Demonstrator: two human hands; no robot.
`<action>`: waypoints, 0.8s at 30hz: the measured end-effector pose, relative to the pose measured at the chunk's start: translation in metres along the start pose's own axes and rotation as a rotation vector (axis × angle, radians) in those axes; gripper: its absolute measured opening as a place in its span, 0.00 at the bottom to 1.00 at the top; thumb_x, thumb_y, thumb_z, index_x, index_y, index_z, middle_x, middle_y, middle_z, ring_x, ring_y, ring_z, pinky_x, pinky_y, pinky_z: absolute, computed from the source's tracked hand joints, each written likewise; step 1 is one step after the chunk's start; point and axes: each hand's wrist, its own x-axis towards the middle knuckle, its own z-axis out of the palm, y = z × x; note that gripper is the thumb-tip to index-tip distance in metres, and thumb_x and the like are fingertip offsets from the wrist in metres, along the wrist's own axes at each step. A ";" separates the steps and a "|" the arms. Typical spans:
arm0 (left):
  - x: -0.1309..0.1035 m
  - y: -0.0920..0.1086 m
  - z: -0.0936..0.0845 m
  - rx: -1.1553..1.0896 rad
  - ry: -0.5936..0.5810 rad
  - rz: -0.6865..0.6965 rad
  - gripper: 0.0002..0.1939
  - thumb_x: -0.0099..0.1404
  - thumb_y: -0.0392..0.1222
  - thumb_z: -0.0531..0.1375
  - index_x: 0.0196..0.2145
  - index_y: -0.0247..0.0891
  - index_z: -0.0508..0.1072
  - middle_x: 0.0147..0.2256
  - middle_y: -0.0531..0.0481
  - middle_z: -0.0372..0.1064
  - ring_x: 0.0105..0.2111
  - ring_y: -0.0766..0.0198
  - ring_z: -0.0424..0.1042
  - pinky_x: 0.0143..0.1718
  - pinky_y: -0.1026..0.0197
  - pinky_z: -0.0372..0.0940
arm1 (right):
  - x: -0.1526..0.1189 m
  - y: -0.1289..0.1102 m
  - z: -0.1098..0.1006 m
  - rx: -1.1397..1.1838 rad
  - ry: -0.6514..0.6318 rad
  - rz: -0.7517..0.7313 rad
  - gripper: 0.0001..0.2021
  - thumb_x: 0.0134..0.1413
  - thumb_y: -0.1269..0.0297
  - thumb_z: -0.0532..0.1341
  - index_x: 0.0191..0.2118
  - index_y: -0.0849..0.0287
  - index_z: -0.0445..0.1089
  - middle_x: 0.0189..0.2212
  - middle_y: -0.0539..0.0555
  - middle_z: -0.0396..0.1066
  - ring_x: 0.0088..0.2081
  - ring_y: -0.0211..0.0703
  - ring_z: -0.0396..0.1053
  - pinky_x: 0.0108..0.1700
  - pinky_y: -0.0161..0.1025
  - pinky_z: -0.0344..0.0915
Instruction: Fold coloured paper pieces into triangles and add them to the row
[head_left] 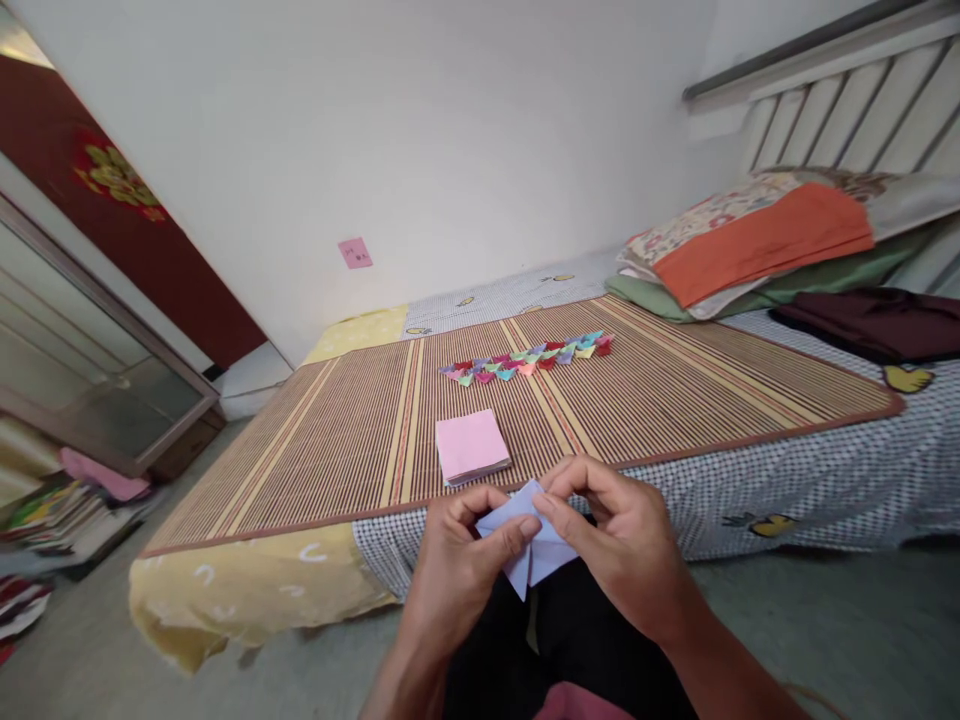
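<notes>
A partly folded sheet of lavender-blue origami paper is held above my lap, with slanted creases and a pointed flap hanging down. My left hand pinches its left side, thumb lying on the front face. At the top right edge, my right hand grips the paper between thumb and fingers. Just beyond my hands, a stack of square paper with a pink sheet on top lies on the woven mat. Farther back, several small folded paper pieces in many colours lie in a long cluster.
The bamboo mat covers the bed, over a checked and yellow sheet. Folded bedding with an orange cloth and dark clothing are at the right. A pink note is on the wall. Books are stacked at left.
</notes>
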 end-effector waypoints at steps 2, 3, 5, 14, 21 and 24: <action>0.000 0.000 0.000 -0.010 -0.005 0.008 0.17 0.54 0.50 0.72 0.25 0.33 0.75 0.22 0.53 0.67 0.21 0.71 0.61 0.23 0.67 0.57 | 0.001 -0.001 0.000 -0.026 0.009 0.005 0.09 0.60 0.64 0.64 0.29 0.57 0.69 0.28 0.49 0.73 0.32 0.40 0.72 0.35 0.36 0.66; 0.001 0.000 0.000 -0.013 -0.005 0.015 0.17 0.55 0.50 0.72 0.26 0.33 0.76 0.22 0.53 0.67 0.22 0.70 0.62 0.23 0.67 0.58 | 0.001 -0.002 -0.001 -0.039 0.015 0.005 0.09 0.60 0.64 0.64 0.29 0.57 0.69 0.28 0.49 0.73 0.32 0.40 0.72 0.35 0.36 0.66; 0.001 -0.001 0.000 -0.008 -0.004 0.028 0.16 0.56 0.50 0.71 0.27 0.33 0.77 0.23 0.52 0.68 0.22 0.70 0.62 0.24 0.67 0.58 | 0.002 -0.002 -0.001 -0.063 0.027 0.002 0.09 0.60 0.64 0.64 0.29 0.57 0.70 0.27 0.49 0.74 0.32 0.40 0.72 0.35 0.36 0.66; 0.002 -0.003 0.003 0.030 -0.005 0.045 0.14 0.58 0.48 0.70 0.28 0.33 0.77 0.23 0.53 0.67 0.22 0.70 0.62 0.25 0.67 0.58 | 0.004 -0.006 -0.001 -0.214 0.056 -0.037 0.09 0.60 0.65 0.63 0.28 0.57 0.71 0.24 0.48 0.73 0.28 0.38 0.71 0.32 0.34 0.64; 0.003 -0.002 0.004 0.034 -0.013 0.047 0.16 0.59 0.50 0.69 0.27 0.33 0.75 0.22 0.53 0.66 0.22 0.70 0.60 0.25 0.66 0.56 | 0.005 -0.010 -0.001 -0.231 0.042 -0.035 0.09 0.61 0.65 0.62 0.28 0.58 0.70 0.24 0.48 0.72 0.28 0.39 0.71 0.32 0.35 0.64; 0.003 -0.002 0.003 0.037 -0.017 0.038 0.16 0.59 0.50 0.69 0.27 0.34 0.74 0.22 0.53 0.65 0.22 0.69 0.60 0.24 0.65 0.56 | 0.004 -0.010 -0.001 -0.235 0.049 -0.038 0.10 0.61 0.65 0.62 0.28 0.58 0.69 0.24 0.48 0.72 0.28 0.39 0.71 0.33 0.35 0.64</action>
